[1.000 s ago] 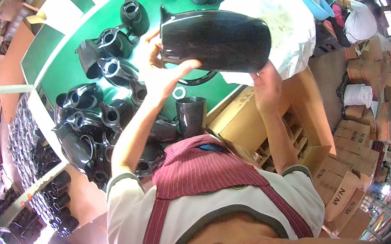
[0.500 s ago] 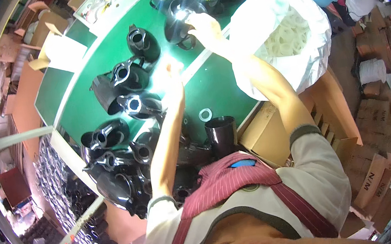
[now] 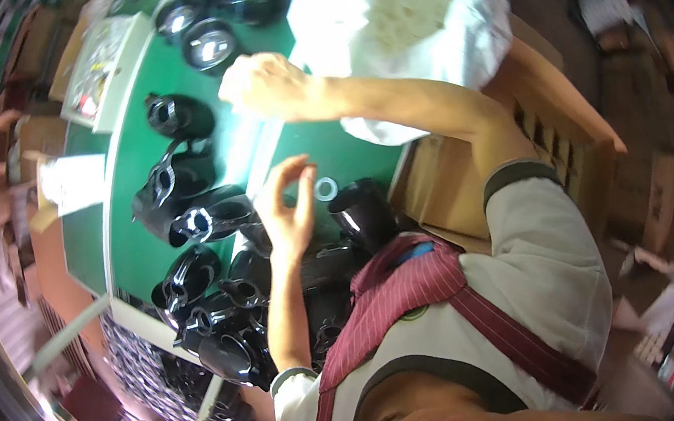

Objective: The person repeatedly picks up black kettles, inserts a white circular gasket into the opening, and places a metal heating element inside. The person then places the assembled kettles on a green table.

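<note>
My left hand point(image 3: 286, 208) hovers over the green table point(image 3: 137, 260) with its fingers spread and nothing in it. A small white ring point(image 3: 326, 187) lies just to its right, and a black jug lying on its side point(image 3: 208, 222) is just to its left. My right hand point(image 3: 263, 85) reaches across the table near the big white bag point(image 3: 417, 41). Its back faces me and its fingers curl out of sight. Several shiny black jugs point(image 3: 207, 45) stand beyond it at the far end. A black cup-shaped part point(image 3: 362, 211) stands close to my chest.
More black jugs point(image 3: 174, 117) lie along the table's left side and crowd its near end point(image 3: 227, 342). A white tray with papers point(image 3: 104, 62) sits at the far left. Cardboard boxes point(image 3: 444, 189) stand to the right below the bag.
A second ago both hands held a large black jug up. My right hand then carried it to the far group. Now neither hand shows a jug, and both have drawn back.
</note>
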`<state>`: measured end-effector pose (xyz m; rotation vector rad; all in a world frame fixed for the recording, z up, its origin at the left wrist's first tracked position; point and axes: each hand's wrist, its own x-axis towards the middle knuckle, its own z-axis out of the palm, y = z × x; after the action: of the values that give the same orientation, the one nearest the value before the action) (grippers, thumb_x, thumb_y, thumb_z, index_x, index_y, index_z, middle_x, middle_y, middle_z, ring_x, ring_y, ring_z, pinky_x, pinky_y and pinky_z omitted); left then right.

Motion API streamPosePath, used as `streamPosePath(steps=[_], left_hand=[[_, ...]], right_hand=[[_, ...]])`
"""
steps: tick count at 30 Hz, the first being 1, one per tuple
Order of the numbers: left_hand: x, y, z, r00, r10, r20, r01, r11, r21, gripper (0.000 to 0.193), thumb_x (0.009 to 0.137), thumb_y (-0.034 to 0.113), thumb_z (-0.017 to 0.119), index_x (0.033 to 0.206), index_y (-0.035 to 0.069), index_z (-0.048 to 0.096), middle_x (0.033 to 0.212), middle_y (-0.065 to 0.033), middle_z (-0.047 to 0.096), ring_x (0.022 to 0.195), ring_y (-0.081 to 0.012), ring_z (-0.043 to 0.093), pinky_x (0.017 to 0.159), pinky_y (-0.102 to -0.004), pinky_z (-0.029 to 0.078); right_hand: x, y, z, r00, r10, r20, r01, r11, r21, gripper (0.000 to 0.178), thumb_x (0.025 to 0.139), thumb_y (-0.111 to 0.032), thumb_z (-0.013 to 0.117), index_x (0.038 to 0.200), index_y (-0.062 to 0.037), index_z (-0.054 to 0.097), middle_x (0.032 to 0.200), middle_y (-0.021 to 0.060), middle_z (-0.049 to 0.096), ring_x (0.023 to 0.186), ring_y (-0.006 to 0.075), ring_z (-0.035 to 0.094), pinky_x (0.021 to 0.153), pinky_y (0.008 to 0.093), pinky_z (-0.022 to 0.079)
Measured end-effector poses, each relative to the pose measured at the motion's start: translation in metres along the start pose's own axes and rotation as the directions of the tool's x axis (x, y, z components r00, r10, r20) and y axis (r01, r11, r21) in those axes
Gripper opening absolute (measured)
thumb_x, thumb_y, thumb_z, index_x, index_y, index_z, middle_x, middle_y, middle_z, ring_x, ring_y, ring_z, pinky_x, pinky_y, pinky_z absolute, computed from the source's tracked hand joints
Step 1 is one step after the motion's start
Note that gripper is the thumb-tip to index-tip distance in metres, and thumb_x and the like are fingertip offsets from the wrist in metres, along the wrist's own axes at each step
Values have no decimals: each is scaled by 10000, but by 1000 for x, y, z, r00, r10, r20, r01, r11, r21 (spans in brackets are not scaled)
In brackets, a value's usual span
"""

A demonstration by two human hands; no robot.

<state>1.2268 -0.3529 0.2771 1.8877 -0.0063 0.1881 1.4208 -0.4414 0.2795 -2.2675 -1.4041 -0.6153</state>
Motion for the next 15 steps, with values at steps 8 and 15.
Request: streamPosePath(steps=[8, 15], left_hand=[[126, 94, 144, 834, 387, 393, -461, 880, 111, 187, 951, 34, 618, 1123, 3, 686, 1027, -135, 741, 948, -185, 719, 854, -341, 562], [267, -103, 285, 786, -222, 577, -262, 725, 637, 516, 874, 377, 653, 1261, 36, 625, 1212, -193, 680, 1102, -342, 665, 864, -421, 532]], right_hand=[[-365, -12, -286, 549, 695, -465, -764, 642, 59, 323, 971, -358, 586, 841, -74, 672, 759, 69, 631, 589, 280, 563, 521, 380, 491], [-734, -94, -351, -815, 508, 279, -579, -697, -422, 200, 992, -161, 569, 1044, 29, 600, 976, 215, 659, 720, 285, 634, 608, 430, 517]])
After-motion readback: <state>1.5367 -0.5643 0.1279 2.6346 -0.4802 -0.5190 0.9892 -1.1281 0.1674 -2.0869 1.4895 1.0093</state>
